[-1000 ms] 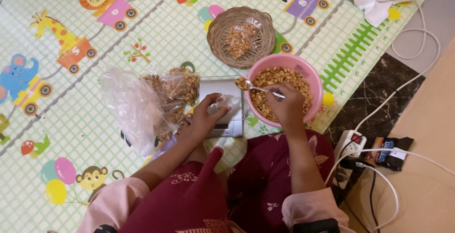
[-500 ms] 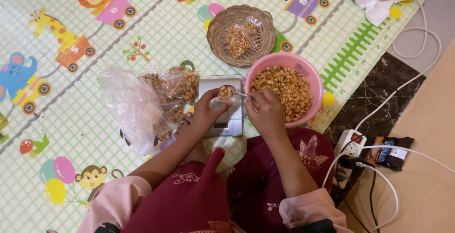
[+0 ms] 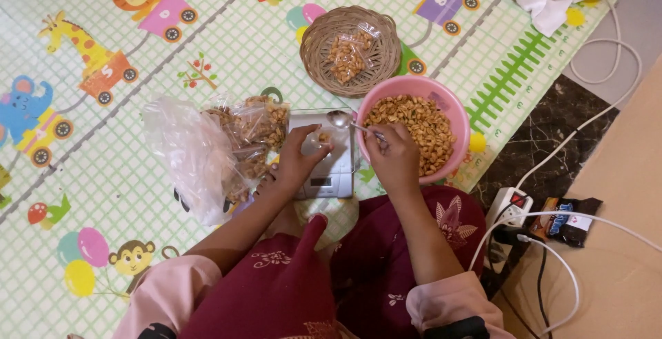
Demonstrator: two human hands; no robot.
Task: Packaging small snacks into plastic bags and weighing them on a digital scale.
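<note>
Filled peanut bags [image 3: 252, 135] lie leftmost on the play mat [image 3: 138, 49]. Left hand [image 3: 298, 163], grip pinching a small clear bag [image 3: 318, 140] open on the scale [image 3: 323, 156]. Right hand [image 3: 394, 156], grip closed on a spoon [image 3: 348, 122], bowl empty, above the bag. Pink bowl [image 3: 460, 122] of peanuts rightmost. Best to keep the bag mouth wide and tip low.

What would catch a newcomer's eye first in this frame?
The pink bowl heaped with peanuts, right of centre, stands out on the cartoon animal play mat. Beside it, the right hand holds a spoon over a small clear bag that the left hand steadies on a scale.
</note>
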